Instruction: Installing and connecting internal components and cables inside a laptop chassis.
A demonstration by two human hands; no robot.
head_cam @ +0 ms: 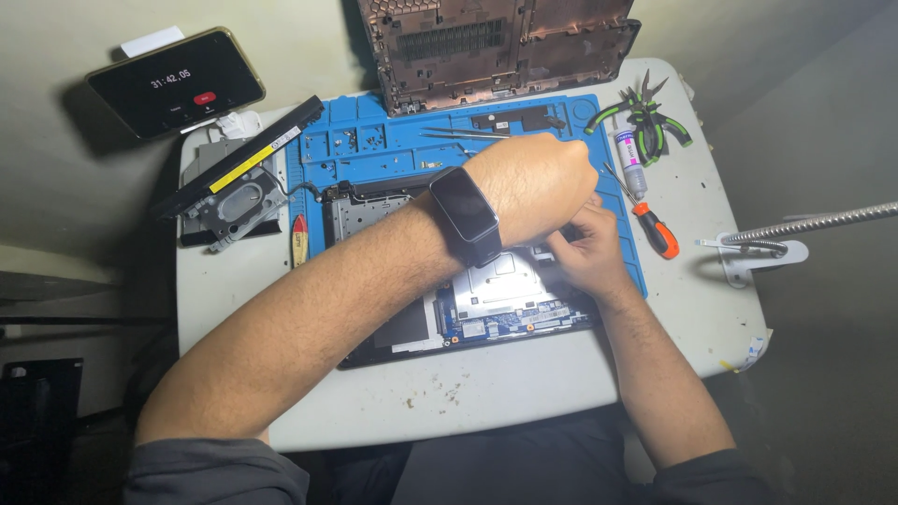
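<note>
Over the opened black laptop chassis (468, 309) on the blue silicone repair mat (374, 150), left hand (538, 178) fisted, right hand (585, 252) pinching something I can't make out, so a slip could gouge that exposed board.

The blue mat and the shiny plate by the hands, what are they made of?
The blue mat looks like soft matte rubber or silicone, with moulded little trays. The plate inside the open laptop looks like thin bare metal, since it is silvery and catches the light.

A dark rectangular phone screen (176, 81) with white digits and a red button lies at upper left. A black smartwatch screen (465, 213) sits mid-frame on a wrist. A long black battery (238, 159) bears a yellow label strip. A small tube (631, 161) at upper right carries a white-and-purple label.
</note>
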